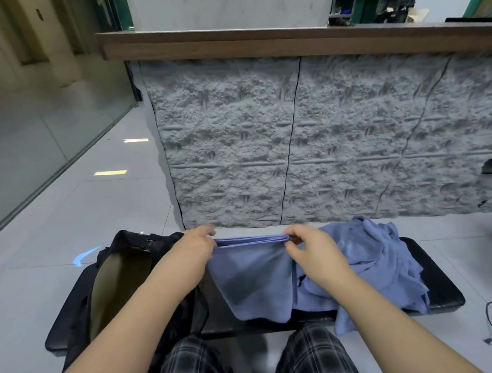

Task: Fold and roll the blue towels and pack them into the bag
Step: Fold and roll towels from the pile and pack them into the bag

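Note:
A folded blue towel (254,277) hangs in the air above the black bench (438,287), its doubled top edge stretched level between my hands. My left hand (195,250) pinches the towel's left top corner. My right hand (308,247) pinches the right top corner. A heap of crumpled blue towels (374,262) lies on the bench just right of my right hand. The black bag (121,278) stands open at the bench's left end, showing an olive lining; my left forearm crosses in front of it.
A grey textured counter front (322,142) with a wooden top rises just beyond the bench. White tiled floor (70,224) spreads to the left. A black cable (491,324) lies on the floor at the right. My knees in plaid trousers (313,354) sit below the bench.

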### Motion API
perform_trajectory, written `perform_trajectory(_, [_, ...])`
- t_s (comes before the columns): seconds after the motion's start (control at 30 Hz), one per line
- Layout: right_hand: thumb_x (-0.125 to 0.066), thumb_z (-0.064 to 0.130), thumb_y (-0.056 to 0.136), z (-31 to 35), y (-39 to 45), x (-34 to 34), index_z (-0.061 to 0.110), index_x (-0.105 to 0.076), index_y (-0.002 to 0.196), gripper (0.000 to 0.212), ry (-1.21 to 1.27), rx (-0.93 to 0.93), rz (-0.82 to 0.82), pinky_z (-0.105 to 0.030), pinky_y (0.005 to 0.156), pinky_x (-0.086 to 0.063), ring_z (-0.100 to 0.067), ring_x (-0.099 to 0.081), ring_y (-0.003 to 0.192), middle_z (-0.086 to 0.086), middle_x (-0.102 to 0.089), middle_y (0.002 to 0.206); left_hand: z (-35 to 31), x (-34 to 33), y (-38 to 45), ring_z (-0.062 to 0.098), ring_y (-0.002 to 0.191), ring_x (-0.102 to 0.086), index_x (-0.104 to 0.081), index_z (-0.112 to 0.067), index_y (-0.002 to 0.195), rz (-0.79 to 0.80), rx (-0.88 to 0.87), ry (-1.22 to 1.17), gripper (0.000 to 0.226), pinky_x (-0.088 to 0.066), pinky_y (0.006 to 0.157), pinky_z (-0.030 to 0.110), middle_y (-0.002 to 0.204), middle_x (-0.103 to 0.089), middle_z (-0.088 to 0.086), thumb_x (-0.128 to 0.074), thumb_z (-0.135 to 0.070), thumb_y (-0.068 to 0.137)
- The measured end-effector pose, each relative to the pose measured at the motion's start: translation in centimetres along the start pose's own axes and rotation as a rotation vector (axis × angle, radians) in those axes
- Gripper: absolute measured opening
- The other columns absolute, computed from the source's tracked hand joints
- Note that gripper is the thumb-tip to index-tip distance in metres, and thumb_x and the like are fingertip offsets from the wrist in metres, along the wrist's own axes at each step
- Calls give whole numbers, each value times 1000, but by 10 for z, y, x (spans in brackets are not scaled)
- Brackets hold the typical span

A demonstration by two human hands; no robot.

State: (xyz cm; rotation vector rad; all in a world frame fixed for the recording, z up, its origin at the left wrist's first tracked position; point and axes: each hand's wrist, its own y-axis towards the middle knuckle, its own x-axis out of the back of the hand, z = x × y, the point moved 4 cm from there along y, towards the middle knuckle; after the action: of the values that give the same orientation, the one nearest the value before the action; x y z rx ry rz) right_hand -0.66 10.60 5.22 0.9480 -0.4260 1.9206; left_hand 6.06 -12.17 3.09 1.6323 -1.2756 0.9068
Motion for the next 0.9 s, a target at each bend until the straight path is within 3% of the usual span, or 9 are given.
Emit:
perform_trajectory(0.07, [-51,19,92,0,-4,-1,31,-62,98,18,0,-6,11,-26,67,-45,-8,-57,79,10,-62,92,-9,11,-3,2,62,-47,-74,-21,78,17,-118,102,24,-33,51,12,73,-61,-12,-80,-7,59])
perform_trajectory(0.13, [-52,17,91,-1,-8,-3,33,-62,93,18,19,-4,19,-23,63,-43,-4,-55,73,13,-62,82,-14,17,-17,9,71,-42,-68,-30,56,-88,-233,330,16,-24,53,17,65,-60,-19,-79,-19,50])
perform_trajectory(0.2, [-54,14,89,-3,-11,-5,33,-61,87,20,63,-17,44,-19,60,-41,-1,-54,65,14,-60,69,-16,23,-25,8,87,-39,-72,-33,69,-116,-173,237,10,-21,68,26,79,-61,-21,-71,-23,71])
perform_trajectory(0.27, [-55,12,87,-7,-14,-8,29,-61,85,18,90,-35,79,-12,55,-37,1,-51,56,16,-57,56,-10,17,-31,1,94,-44,-69,-32,88,14,-68,100,15,-30,81,26,92,-57,-19,-61,-20,88])
perform_trajectory(0.3, [-54,12,87,-9,-15,-10,28,-61,84,17,95,-44,92,-12,52,-35,2,-50,52,18,-55,50,-8,16,-34,-3,88,-47,-66,-33,89,87,-32,-27,16,-36,82,24,92,-56,-19,-60,-18,89])
perform_trajectory(0.43, [-52,13,88,-18,-12,-14,26,-60,83,16,154,-73,87,-12,48,-33,0,-45,45,19,-50,42,5,13,-38,4,77,-54,-54,-38,92,9,102,-403,24,-42,71,20,88,-58,-16,-64,-17,86])
perform_trajectory(0.5, [-52,14,88,-27,-5,-24,27,-60,85,16,148,-105,95,-17,51,-35,-3,-46,47,16,-52,43,13,3,-33,3,80,-55,-54,-36,99,34,185,-443,22,-43,75,20,89,-58,-16,-64,-20,87])
perform_trajectory(0.7, [-50,15,92,-64,18,-82,33,-55,76,24,15,-185,242,-25,57,-35,-6,-42,55,8,-48,57,55,-64,-28,14,79,-61,-64,-22,74,191,427,-383,10,-45,71,25,78,-66,-4,-71,-21,81])
perform_trajectory(0.9, [-47,15,95,-86,52,-119,26,-57,92,15,107,-270,286,-31,70,-48,-24,-65,82,0,-61,79,88,-107,-8,13,58,-58,-61,-10,76,87,664,-670,12,-44,57,24,65,-62,3,-72,-14,81])
